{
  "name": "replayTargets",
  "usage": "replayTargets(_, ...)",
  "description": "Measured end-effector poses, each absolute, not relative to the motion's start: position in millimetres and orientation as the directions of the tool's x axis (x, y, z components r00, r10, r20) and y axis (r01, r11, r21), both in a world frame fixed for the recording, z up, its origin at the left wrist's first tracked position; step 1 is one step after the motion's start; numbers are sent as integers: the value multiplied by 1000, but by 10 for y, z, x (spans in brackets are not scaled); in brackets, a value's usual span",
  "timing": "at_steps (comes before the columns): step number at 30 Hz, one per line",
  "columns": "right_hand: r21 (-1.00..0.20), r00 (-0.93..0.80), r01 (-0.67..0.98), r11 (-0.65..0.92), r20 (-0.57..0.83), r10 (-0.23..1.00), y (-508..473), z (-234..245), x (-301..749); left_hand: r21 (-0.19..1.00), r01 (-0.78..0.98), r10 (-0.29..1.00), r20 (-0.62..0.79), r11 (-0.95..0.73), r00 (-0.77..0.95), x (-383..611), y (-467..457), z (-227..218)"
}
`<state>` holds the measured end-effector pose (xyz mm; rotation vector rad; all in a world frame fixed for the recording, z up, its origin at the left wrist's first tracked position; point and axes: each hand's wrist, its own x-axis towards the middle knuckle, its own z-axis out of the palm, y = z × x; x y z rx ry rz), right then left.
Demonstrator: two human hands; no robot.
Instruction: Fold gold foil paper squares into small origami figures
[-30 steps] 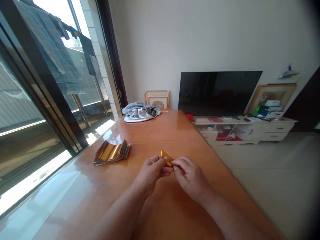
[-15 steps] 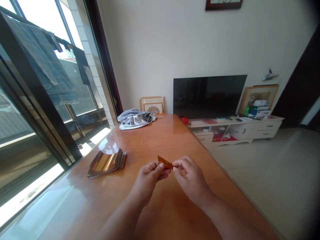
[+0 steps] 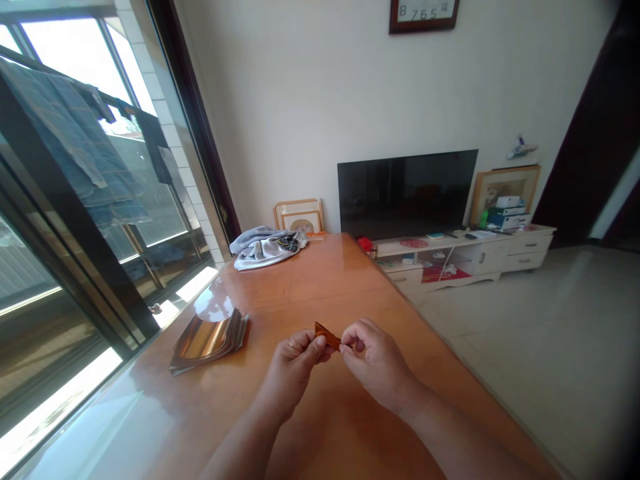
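The long orange bench (image 3: 320,280) carries everything here, and the stack of gold foil sheets (image 3: 210,337) on its window side serves as the marker. Beyond the stack, at the far end of the bench, a grey cloth (image 3: 263,245) lies bunched. To the right of the stack and slightly nearer the person, the left hand (image 3: 293,370) and right hand (image 3: 377,363) meet over the bench top. Between them sits the folded gold piece (image 3: 326,333), a small pointed scrap of shiny sheet like those in the stack, well apart from that stack and, as far as can be told, held just off the wood. The left fingers (image 3: 314,344) are closed in a pinch on its left end. The right fingers (image 3: 350,337) are pinched tight on its right end, the others loosely curled. The piece looks very light and thin, probably slick-faced and quick to crease, so it seems best taken by its folded edges or corners with fingertip pressure only.
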<state>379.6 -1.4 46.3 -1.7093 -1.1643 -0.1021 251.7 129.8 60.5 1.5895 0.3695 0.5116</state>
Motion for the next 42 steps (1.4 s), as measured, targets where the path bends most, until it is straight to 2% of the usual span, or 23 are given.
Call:
replayTargets(16,-706,562,708,-32,535,631,8,408,3818,992,-90,499,124,-91,858,2514,1315,561)
replayTargets(23,-696,560,716,-57,523,642,-5,438,3807,934,-107,493,274,-340,826,2509,1343,601)
replayTargets(25,-703,562,709,-55,518,645,-3,435,3806,926,-104,492,286,-364,822,2509,1347,605)
replayTargets(38,-780,583,626,5,472,661,46,350,3915,974,-107,548,202,-201,812,2516,1371,561)
replayTargets(42,-874,596,482,65,381,707,51,358,3911,977,-93,560,186,-190,807,2505,1390,574)
